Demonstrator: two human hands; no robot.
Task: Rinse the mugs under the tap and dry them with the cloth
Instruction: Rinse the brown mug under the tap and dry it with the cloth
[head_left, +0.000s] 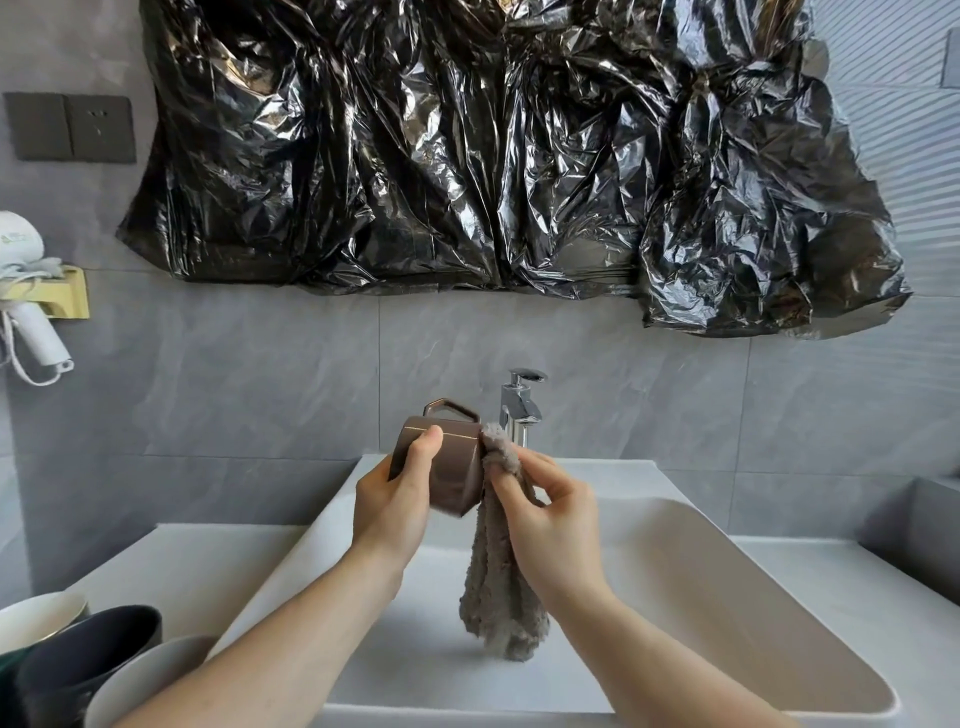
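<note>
Above the white sink (727, 597), a brown mug (452, 467) was held on its side by the left hand (395, 499), with the thumb laid over the upper wall and the other fingers curled behind it, mostly hidden. The angular handle of the mug was turned upward and away from the camera, and its mouth was turned to the right. A grey cloth (498, 571) was pinched by the right hand (550, 519) between the thumb and the first fingers, and its top end was pressed against the rim of the mug, while the rest was left hanging down into the basin. Just behind the mug and the cloth, a chrome tap (519, 410) was seen; no water could be made out at it. At the lower left, on the tabletop (197, 561), a dark mug (88, 660) was lying between two pale dishes (36, 618). On the wall, a large sheet of black plastic (493, 156) was fixed, and a white hair dryer (26, 291) was hung at the left edge.
</note>
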